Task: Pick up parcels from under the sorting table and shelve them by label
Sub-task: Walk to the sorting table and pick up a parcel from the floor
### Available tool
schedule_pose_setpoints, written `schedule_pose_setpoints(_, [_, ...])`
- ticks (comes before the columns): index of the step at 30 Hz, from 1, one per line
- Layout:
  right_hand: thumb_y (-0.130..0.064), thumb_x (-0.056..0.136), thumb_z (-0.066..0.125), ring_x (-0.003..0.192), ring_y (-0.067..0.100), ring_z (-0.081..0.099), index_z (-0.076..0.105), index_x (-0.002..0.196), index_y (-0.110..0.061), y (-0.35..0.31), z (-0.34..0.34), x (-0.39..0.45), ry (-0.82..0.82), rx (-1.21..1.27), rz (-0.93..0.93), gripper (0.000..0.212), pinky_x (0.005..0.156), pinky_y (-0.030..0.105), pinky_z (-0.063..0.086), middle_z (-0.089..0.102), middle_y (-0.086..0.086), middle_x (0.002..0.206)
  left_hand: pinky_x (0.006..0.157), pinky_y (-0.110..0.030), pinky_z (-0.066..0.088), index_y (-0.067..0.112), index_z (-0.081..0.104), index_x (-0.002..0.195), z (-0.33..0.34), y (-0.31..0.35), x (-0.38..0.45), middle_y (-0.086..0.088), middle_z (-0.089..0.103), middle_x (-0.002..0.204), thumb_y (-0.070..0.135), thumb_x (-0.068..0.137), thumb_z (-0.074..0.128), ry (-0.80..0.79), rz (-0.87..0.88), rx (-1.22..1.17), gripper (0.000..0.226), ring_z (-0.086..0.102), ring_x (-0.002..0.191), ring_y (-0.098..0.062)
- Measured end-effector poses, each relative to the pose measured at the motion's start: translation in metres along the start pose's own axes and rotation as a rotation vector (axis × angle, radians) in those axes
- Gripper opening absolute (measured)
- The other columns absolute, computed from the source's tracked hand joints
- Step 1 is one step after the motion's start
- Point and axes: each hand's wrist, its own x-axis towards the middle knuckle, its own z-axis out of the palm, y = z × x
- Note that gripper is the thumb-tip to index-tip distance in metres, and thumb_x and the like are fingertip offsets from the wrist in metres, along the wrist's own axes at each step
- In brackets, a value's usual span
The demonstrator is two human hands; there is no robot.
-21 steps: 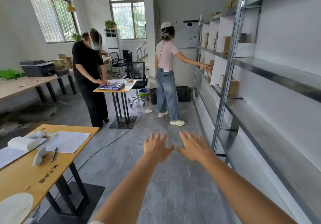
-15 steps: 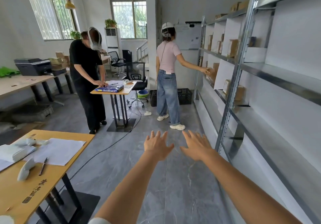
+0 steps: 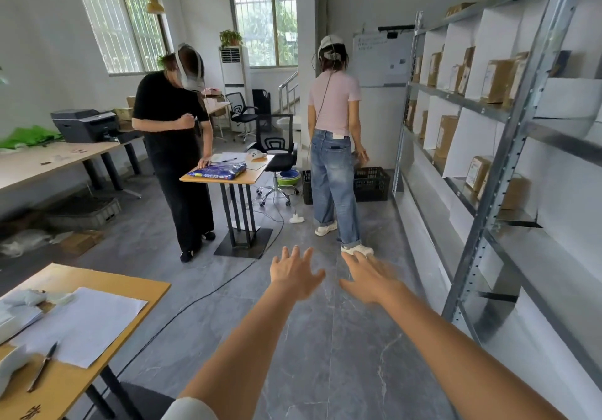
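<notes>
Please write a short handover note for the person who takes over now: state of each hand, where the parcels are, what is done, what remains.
Left hand: open, empty, stretched forward over the floor.
Right hand: open, empty, beside the left one.
Parcels: several brown parcels stand on the metal shelf rack at right; the nearer bays look bare. No parcel is in either hand.
Sorting table is at lower left with papers and a pen; the space under it is not in view.
Done: some parcels are already shelved.
Left: fetch a parcel from under the table, read its label, shelve it. Mind the person in jeans by the rack.
</notes>
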Motion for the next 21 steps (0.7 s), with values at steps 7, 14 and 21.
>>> schedule_pose_setpoints(7, [-0.051,0.094,0.036,0.141,0.031,0.024,0.013,0.150,-0.021,0.019,-0.058,0.148,0.056,0.013,-0.118,0.067,0.110,0.049,0.029,0.023,0.009,0.155,0.113,-0.044,0.027,0.025,0.026,0.147,-0.045,0.002,0.133,-0.005,0.033,0.152,0.060,0.088,0.034,0.092,-0.069,-0.009,0.069,0.027,0.141,-0.028])
schedule_pose_setpoints(14, [-0.050,0.093,0.035,0.145,0.030,0.014,0.003,0.151,-0.025,0.033,-0.065,0.261,-0.007,0.059,-0.126,0.070,0.115,0.049,0.022,0.011,0.005,0.160,0.110,-0.043,0.030,0.024,0.025,0.147,-0.048,-0.044,0.228,-0.008,0.040,0.146,0.058,0.089,0.035,0.077,-0.184,-0.009,0.068,0.033,0.136,-0.029])
schedule_pose_setpoints(21, [-0.048,0.093,0.037,0.145,0.034,0.014,0.005,0.151,-0.024,-0.002,-0.057,0.391,-0.034,-0.044,-0.216,0.070,0.116,0.052,0.018,0.010,0.009,0.160,0.114,-0.044,0.026,0.026,0.021,0.149,-0.025,-0.099,0.336,-0.007,0.032,0.152,0.058,0.089,0.032,0.058,-0.235,-0.076,0.069,0.026,0.141,-0.027])
